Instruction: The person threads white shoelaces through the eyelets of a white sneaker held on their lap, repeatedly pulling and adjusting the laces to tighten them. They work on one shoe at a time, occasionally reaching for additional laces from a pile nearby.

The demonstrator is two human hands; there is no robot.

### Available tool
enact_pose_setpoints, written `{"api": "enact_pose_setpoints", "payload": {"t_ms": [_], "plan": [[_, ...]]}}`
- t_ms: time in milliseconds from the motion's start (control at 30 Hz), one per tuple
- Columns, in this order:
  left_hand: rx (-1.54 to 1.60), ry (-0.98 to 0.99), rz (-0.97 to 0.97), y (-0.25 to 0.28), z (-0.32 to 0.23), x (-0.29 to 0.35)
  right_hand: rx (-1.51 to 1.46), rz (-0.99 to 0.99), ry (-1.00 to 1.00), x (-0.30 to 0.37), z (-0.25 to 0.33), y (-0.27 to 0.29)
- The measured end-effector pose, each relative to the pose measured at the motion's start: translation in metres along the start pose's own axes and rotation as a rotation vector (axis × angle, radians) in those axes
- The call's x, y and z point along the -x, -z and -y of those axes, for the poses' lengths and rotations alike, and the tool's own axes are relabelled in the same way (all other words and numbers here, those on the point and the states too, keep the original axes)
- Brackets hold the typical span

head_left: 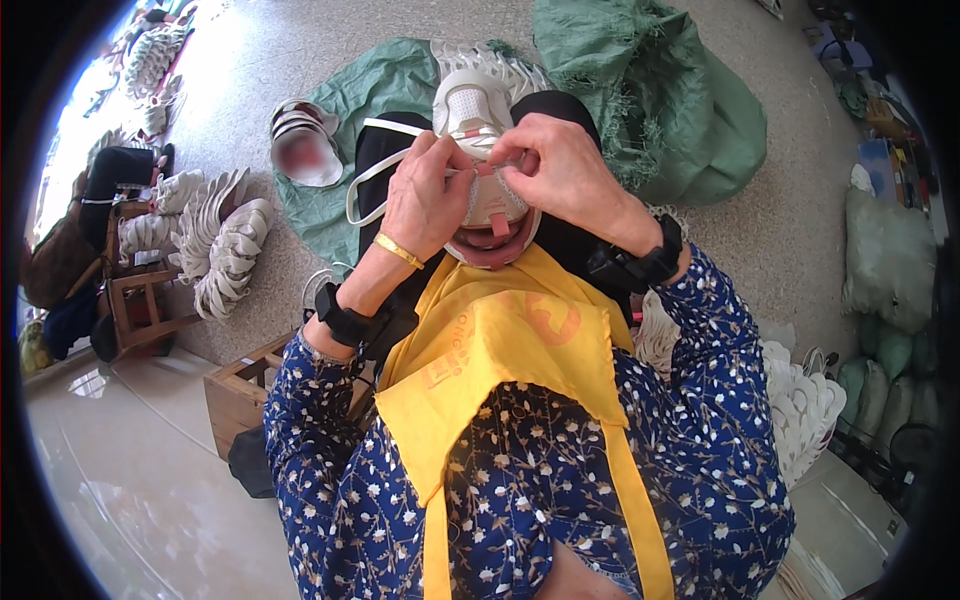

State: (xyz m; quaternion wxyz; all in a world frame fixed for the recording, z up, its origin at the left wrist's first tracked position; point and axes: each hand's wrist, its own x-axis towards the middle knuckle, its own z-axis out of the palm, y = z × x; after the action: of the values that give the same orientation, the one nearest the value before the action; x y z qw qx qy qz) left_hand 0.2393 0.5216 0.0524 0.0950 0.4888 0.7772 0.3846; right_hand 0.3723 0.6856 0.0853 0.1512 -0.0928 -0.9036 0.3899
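A white sneaker (pixel 470 107) with pink parts rests on my lap, toe pointing away from me. Its pink tongue tab and reddish inner opening face me. Over its left eyelet edge, my left hand (pixel 425 195) is closed, pinching the white shoelace (pixel 362 196). A long loop of that lace hangs out to the left. My right hand (pixel 560 170) is closed in a pinch at the right eyelet edge, also on the lace; its fingertips partly cover what they grip. Lace crosses the lower part of the shoe's throat between the hands.
A yellow apron (pixel 490 350) covers my lap. Green woven sacks (pixel 680 110) lie ahead, with a shoe upper (pixel 306 145) at the left one's edge. White shoe parts (pixel 235 255) are stacked at left, more (pixel 800 405) at right. A wooden stool (pixel 235 405) stands near my left elbow.
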Motion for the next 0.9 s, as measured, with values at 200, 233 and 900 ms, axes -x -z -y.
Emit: {"api": "enact_pose_setpoints", "payload": {"t_ms": [200, 233, 900], "plan": [[0.005, 0.023, -0.002, -0.001, -0.003, 0.000, 0.204, -0.058, 0.114, 0.004, -0.001, -0.006], [0.012, 0.033, 0.002, -0.001, -0.003, 0.001, 0.216, -0.045, 0.114, 0.003, -0.001, -0.006], [0.120, 0.063, 0.182, 0.028, 0.005, -0.009, 0.245, 0.123, 0.111, 0.000, -0.014, 0.031]]}}
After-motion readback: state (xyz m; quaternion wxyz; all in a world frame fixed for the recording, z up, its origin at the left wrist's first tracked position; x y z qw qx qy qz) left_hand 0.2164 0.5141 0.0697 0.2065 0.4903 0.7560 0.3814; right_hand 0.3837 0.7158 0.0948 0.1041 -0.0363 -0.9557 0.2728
